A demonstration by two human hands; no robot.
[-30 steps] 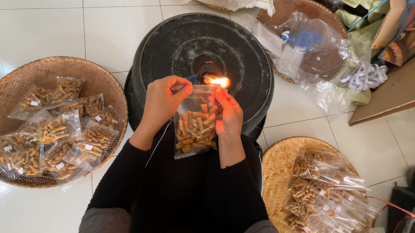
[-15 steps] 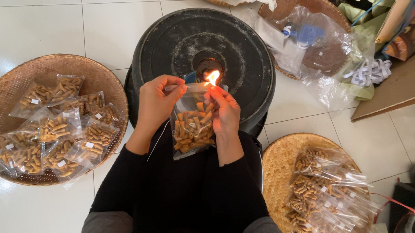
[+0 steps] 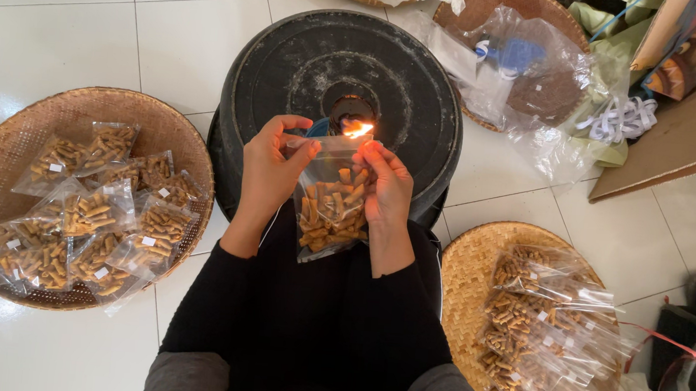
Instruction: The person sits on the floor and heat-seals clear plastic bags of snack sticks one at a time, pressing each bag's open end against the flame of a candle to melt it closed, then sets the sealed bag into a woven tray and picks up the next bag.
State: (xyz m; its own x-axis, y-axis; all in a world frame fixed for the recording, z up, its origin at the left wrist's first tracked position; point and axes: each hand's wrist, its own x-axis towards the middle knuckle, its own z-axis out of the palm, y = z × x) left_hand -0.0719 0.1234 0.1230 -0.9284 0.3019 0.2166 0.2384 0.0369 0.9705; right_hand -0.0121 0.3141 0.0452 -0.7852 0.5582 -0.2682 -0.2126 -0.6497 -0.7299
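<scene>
My left hand (image 3: 271,169) and my right hand (image 3: 386,186) both pinch the top edge of a small clear plastic bag (image 3: 330,206) filled with short golden-brown snack sticks. The bag hangs between my hands above my lap. Its top edge is held right at a small flame (image 3: 359,128) burning at the middle of a round black upturned tub (image 3: 292,67) in front of me. My sleeves are black.
A woven tray (image 3: 3,160) at my left holds several filled snack bags. Another woven tray (image 3: 470,271) at my right holds several more. Behind the tub lie a third tray (image 3: 537,3) with loose plastic bags, white ribbon and a cardboard sheet (image 3: 683,139).
The bag's top edge has slid sideways along the flame, and my hands have shifted slightly with it. The flame sits a little lower and more to the right of the bag's top.
</scene>
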